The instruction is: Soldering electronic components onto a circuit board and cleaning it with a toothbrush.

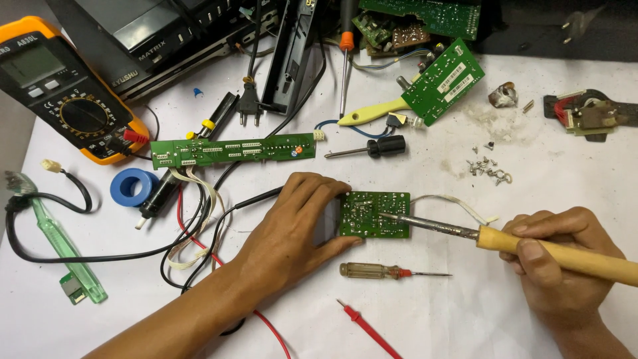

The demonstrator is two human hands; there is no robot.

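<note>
My left hand (292, 229) grips the left edge of a small green circuit board (374, 214) lying flat on the white table, fingers over its top corner and thumb under its bottom corner. My right hand (565, 262) holds a soldering iron (505, 238) by its wooden handle. Its metal tip touches the board near the middle, pointing left.
A small amber-handled screwdriver (389, 271) and a red probe (367, 327) lie below the board. A long green board (232, 150), orange multimeter (63, 86), blue tape roll (133, 187), black screwdriver (369, 148), loose screws (486, 167) and tangled wires (193, 233) surround the work area.
</note>
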